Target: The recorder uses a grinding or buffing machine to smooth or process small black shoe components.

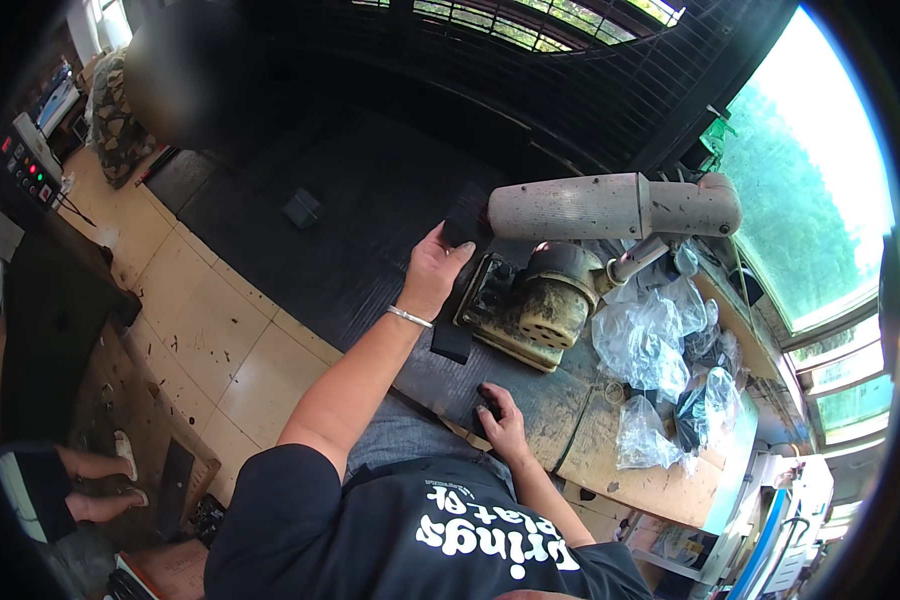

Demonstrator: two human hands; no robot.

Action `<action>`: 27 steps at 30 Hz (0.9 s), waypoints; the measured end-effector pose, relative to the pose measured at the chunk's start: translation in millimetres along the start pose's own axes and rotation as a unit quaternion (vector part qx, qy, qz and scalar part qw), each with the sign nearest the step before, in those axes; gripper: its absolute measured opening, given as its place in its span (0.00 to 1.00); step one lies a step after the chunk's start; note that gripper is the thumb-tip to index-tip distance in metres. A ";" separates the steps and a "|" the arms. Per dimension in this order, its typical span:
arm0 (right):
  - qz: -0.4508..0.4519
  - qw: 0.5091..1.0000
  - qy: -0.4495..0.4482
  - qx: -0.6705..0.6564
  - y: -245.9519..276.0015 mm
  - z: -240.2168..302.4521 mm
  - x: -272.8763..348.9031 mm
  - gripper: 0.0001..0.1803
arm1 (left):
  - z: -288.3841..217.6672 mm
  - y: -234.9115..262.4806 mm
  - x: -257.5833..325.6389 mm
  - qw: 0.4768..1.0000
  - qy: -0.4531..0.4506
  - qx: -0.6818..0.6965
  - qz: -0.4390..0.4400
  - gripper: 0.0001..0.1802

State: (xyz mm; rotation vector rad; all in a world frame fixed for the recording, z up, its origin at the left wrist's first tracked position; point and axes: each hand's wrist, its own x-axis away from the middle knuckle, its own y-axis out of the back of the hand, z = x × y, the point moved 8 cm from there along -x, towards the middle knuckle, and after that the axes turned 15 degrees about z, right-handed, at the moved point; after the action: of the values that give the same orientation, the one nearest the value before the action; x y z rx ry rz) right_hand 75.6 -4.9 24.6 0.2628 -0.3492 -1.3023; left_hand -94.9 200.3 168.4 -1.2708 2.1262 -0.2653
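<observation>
My left hand (438, 268), with a silver bracelet at the wrist, pinches a flat black piece (466, 213) between thumb and fingers. This piece is beside the blunt left end of a grey machine arm (565, 208); whether they touch cannot be told against the dark background. Under the arm sits the machine's grimy base with a round, holed housing (553, 312). A black strip (452, 343) lies at the base's near left side. My right hand (504, 420) rests by the table's near edge, thumb and forefinger apart, holding nothing that I can make out.
Crumpled clear plastic bags (640, 340) lie right of the machine, beside a window. On the dark table (240, 210) is a small dark block (302, 208). Another person's legs (100, 488) show at lower left. A control box with lit buttons (25, 165) stands at far left.
</observation>
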 end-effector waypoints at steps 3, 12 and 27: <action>0.001 1.000 -0.004 -0.001 0.0 0.5 0.6 0.23 | -8.1 1.5 0.3 1.000 -0.023 0.008 -0.019 0.16; 0.002 1.000 -0.002 -0.004 -1.0 0.5 0.2 0.23 | 20.0 -5.7 13.5 0.998 0.057 0.027 0.009 0.18; 0.001 1.000 -0.001 0.000 0.1 0.8 0.1 0.23 | -2.9 6.8 11.0 1.000 -0.014 0.013 0.005 0.16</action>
State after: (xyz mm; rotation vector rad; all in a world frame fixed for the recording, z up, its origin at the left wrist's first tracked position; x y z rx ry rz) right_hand 75.4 -4.9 25.4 0.2617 -0.3506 -1.3009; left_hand -105.2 194.0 162.8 -1.2422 2.0991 -0.2680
